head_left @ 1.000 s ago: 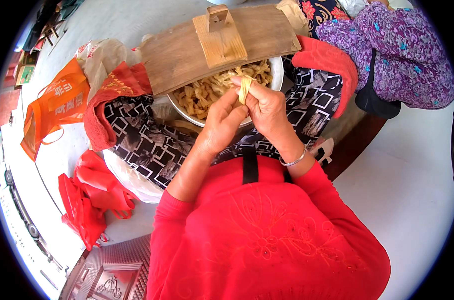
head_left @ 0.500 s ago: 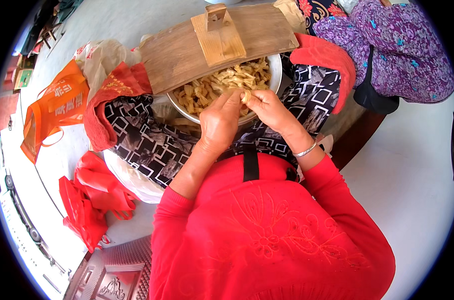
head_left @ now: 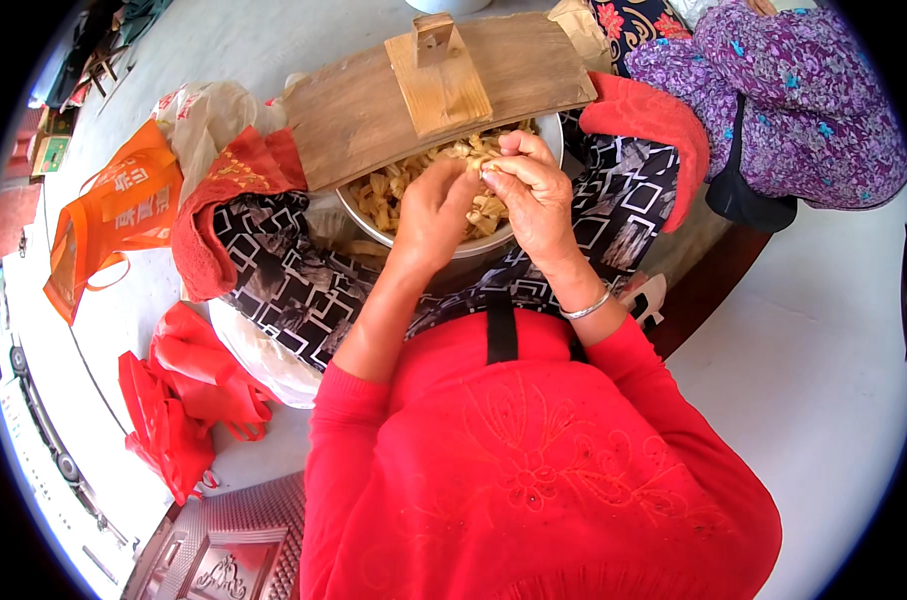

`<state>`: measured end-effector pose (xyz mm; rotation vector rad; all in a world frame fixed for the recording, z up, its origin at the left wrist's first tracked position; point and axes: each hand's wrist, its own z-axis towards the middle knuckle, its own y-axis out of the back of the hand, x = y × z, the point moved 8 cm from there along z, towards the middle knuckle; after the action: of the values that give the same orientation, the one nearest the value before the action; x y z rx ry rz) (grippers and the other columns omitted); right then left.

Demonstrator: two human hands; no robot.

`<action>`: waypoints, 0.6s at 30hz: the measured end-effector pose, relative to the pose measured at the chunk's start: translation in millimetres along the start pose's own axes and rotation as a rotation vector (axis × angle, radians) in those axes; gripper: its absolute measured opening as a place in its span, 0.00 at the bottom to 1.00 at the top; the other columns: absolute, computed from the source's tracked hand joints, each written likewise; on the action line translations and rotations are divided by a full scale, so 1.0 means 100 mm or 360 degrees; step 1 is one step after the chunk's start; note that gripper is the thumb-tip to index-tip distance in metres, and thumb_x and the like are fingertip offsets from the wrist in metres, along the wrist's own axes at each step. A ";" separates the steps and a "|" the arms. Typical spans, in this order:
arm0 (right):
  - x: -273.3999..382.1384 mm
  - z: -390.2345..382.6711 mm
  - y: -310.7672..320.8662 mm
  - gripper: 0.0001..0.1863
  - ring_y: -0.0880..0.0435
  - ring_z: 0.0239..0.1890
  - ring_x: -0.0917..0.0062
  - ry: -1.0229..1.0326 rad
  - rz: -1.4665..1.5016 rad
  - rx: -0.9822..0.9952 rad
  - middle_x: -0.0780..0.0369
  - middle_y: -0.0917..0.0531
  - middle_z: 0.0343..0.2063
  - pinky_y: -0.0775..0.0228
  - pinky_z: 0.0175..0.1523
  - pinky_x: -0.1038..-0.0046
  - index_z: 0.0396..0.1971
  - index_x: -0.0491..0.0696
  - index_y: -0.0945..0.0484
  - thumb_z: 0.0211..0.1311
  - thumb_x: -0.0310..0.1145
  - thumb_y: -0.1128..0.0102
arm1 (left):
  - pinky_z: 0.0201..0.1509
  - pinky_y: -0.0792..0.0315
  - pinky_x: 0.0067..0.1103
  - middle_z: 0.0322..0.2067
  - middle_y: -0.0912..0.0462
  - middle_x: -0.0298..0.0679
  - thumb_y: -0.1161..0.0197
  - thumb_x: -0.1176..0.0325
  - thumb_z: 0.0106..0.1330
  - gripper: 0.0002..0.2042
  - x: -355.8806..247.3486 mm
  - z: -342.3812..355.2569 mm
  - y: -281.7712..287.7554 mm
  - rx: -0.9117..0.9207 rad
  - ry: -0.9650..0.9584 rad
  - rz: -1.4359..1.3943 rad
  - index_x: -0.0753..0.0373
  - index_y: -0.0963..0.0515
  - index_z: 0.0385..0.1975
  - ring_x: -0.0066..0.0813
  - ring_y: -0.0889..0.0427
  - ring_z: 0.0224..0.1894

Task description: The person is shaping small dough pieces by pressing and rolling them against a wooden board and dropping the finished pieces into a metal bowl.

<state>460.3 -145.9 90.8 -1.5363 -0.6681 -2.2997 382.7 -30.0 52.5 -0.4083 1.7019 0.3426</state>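
Over a round metal basin [head_left: 365,224] on my lap, my left hand [head_left: 432,218] and my right hand [head_left: 540,205] meet with fingertips pinched. Between them is a small tan strip [head_left: 482,166], which looks like tofu skin; the fingers hide most of it. My right hand's fingers are curled and lifted above its thumb. A pile of similar yellowish knotted pieces [head_left: 384,190] fills the basin beneath. A brown wooden board [head_left: 349,105] with a paler wood block [head_left: 439,85] fixed across it covers the basin's far side.
Red cloths [head_left: 654,125] lie at both sides of the basin, over patterned black fabric [head_left: 274,250]. To the left are an orange bag [head_left: 124,200] and red bags [head_left: 189,380] on the pale floor. A person in purple floral clothing [head_left: 774,100] sits at far right.
Both hands have shifted slightly up, over the pile. My right hand has turned, its fingers now raised, and the strip shows less between the fingertips.
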 end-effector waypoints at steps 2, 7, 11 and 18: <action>-0.02 0.01 0.05 0.05 0.25 0.44 0.76 0.0038 0.0016 -0.0055 0.59 0.24 0.43 0.31 0.50 0.77 0.32 0.38 0.19 0.54 0.19 0.38 | 0.33 0.35 0.13 0.25 0.25 0.28 0.42 0.69 0.67 0.08 0.07 -0.13 0.08 0.0091 0.0125 -0.0099 0.68 0.24 0.37 0.14 0.30 0.27; -0.26 -0.02 0.00 0.05 0.27 0.51 0.80 -0.0423 0.0545 0.0127 0.60 0.24 0.50 0.32 0.53 0.79 0.34 0.41 0.17 0.56 0.22 0.36 | 0.34 0.30 0.20 0.26 0.22 0.38 0.40 0.72 0.65 0.05 0.12 -0.25 0.40 -0.0062 -0.0105 0.0389 0.66 0.24 0.35 0.28 0.24 0.28; -0.15 0.25 0.33 0.24 0.26 0.51 0.78 -0.0465 0.0266 0.0059 0.60 0.23 0.50 0.34 0.57 0.76 0.54 0.43 0.27 0.63 0.40 0.38 | 0.36 0.27 0.29 0.28 0.21 0.48 0.39 0.71 0.62 0.05 -0.34 -0.22 0.39 -0.0136 -0.0511 0.0896 0.63 0.23 0.35 0.49 0.21 0.32; -0.15 0.49 -0.10 0.08 0.23 0.25 0.87 -0.0888 0.0389 0.0997 0.67 0.20 0.25 0.27 0.32 0.83 0.36 0.40 0.20 0.64 0.30 0.41 | 0.32 0.34 0.15 0.24 0.25 0.29 0.40 0.72 0.66 0.05 -0.30 0.21 0.21 0.0252 -0.0152 0.0344 0.67 0.23 0.35 0.15 0.31 0.28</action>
<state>499.3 -111.9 90.6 -1.7871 -1.1248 -1.2884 396.3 0.3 78.6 -0.0902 1.6690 0.3753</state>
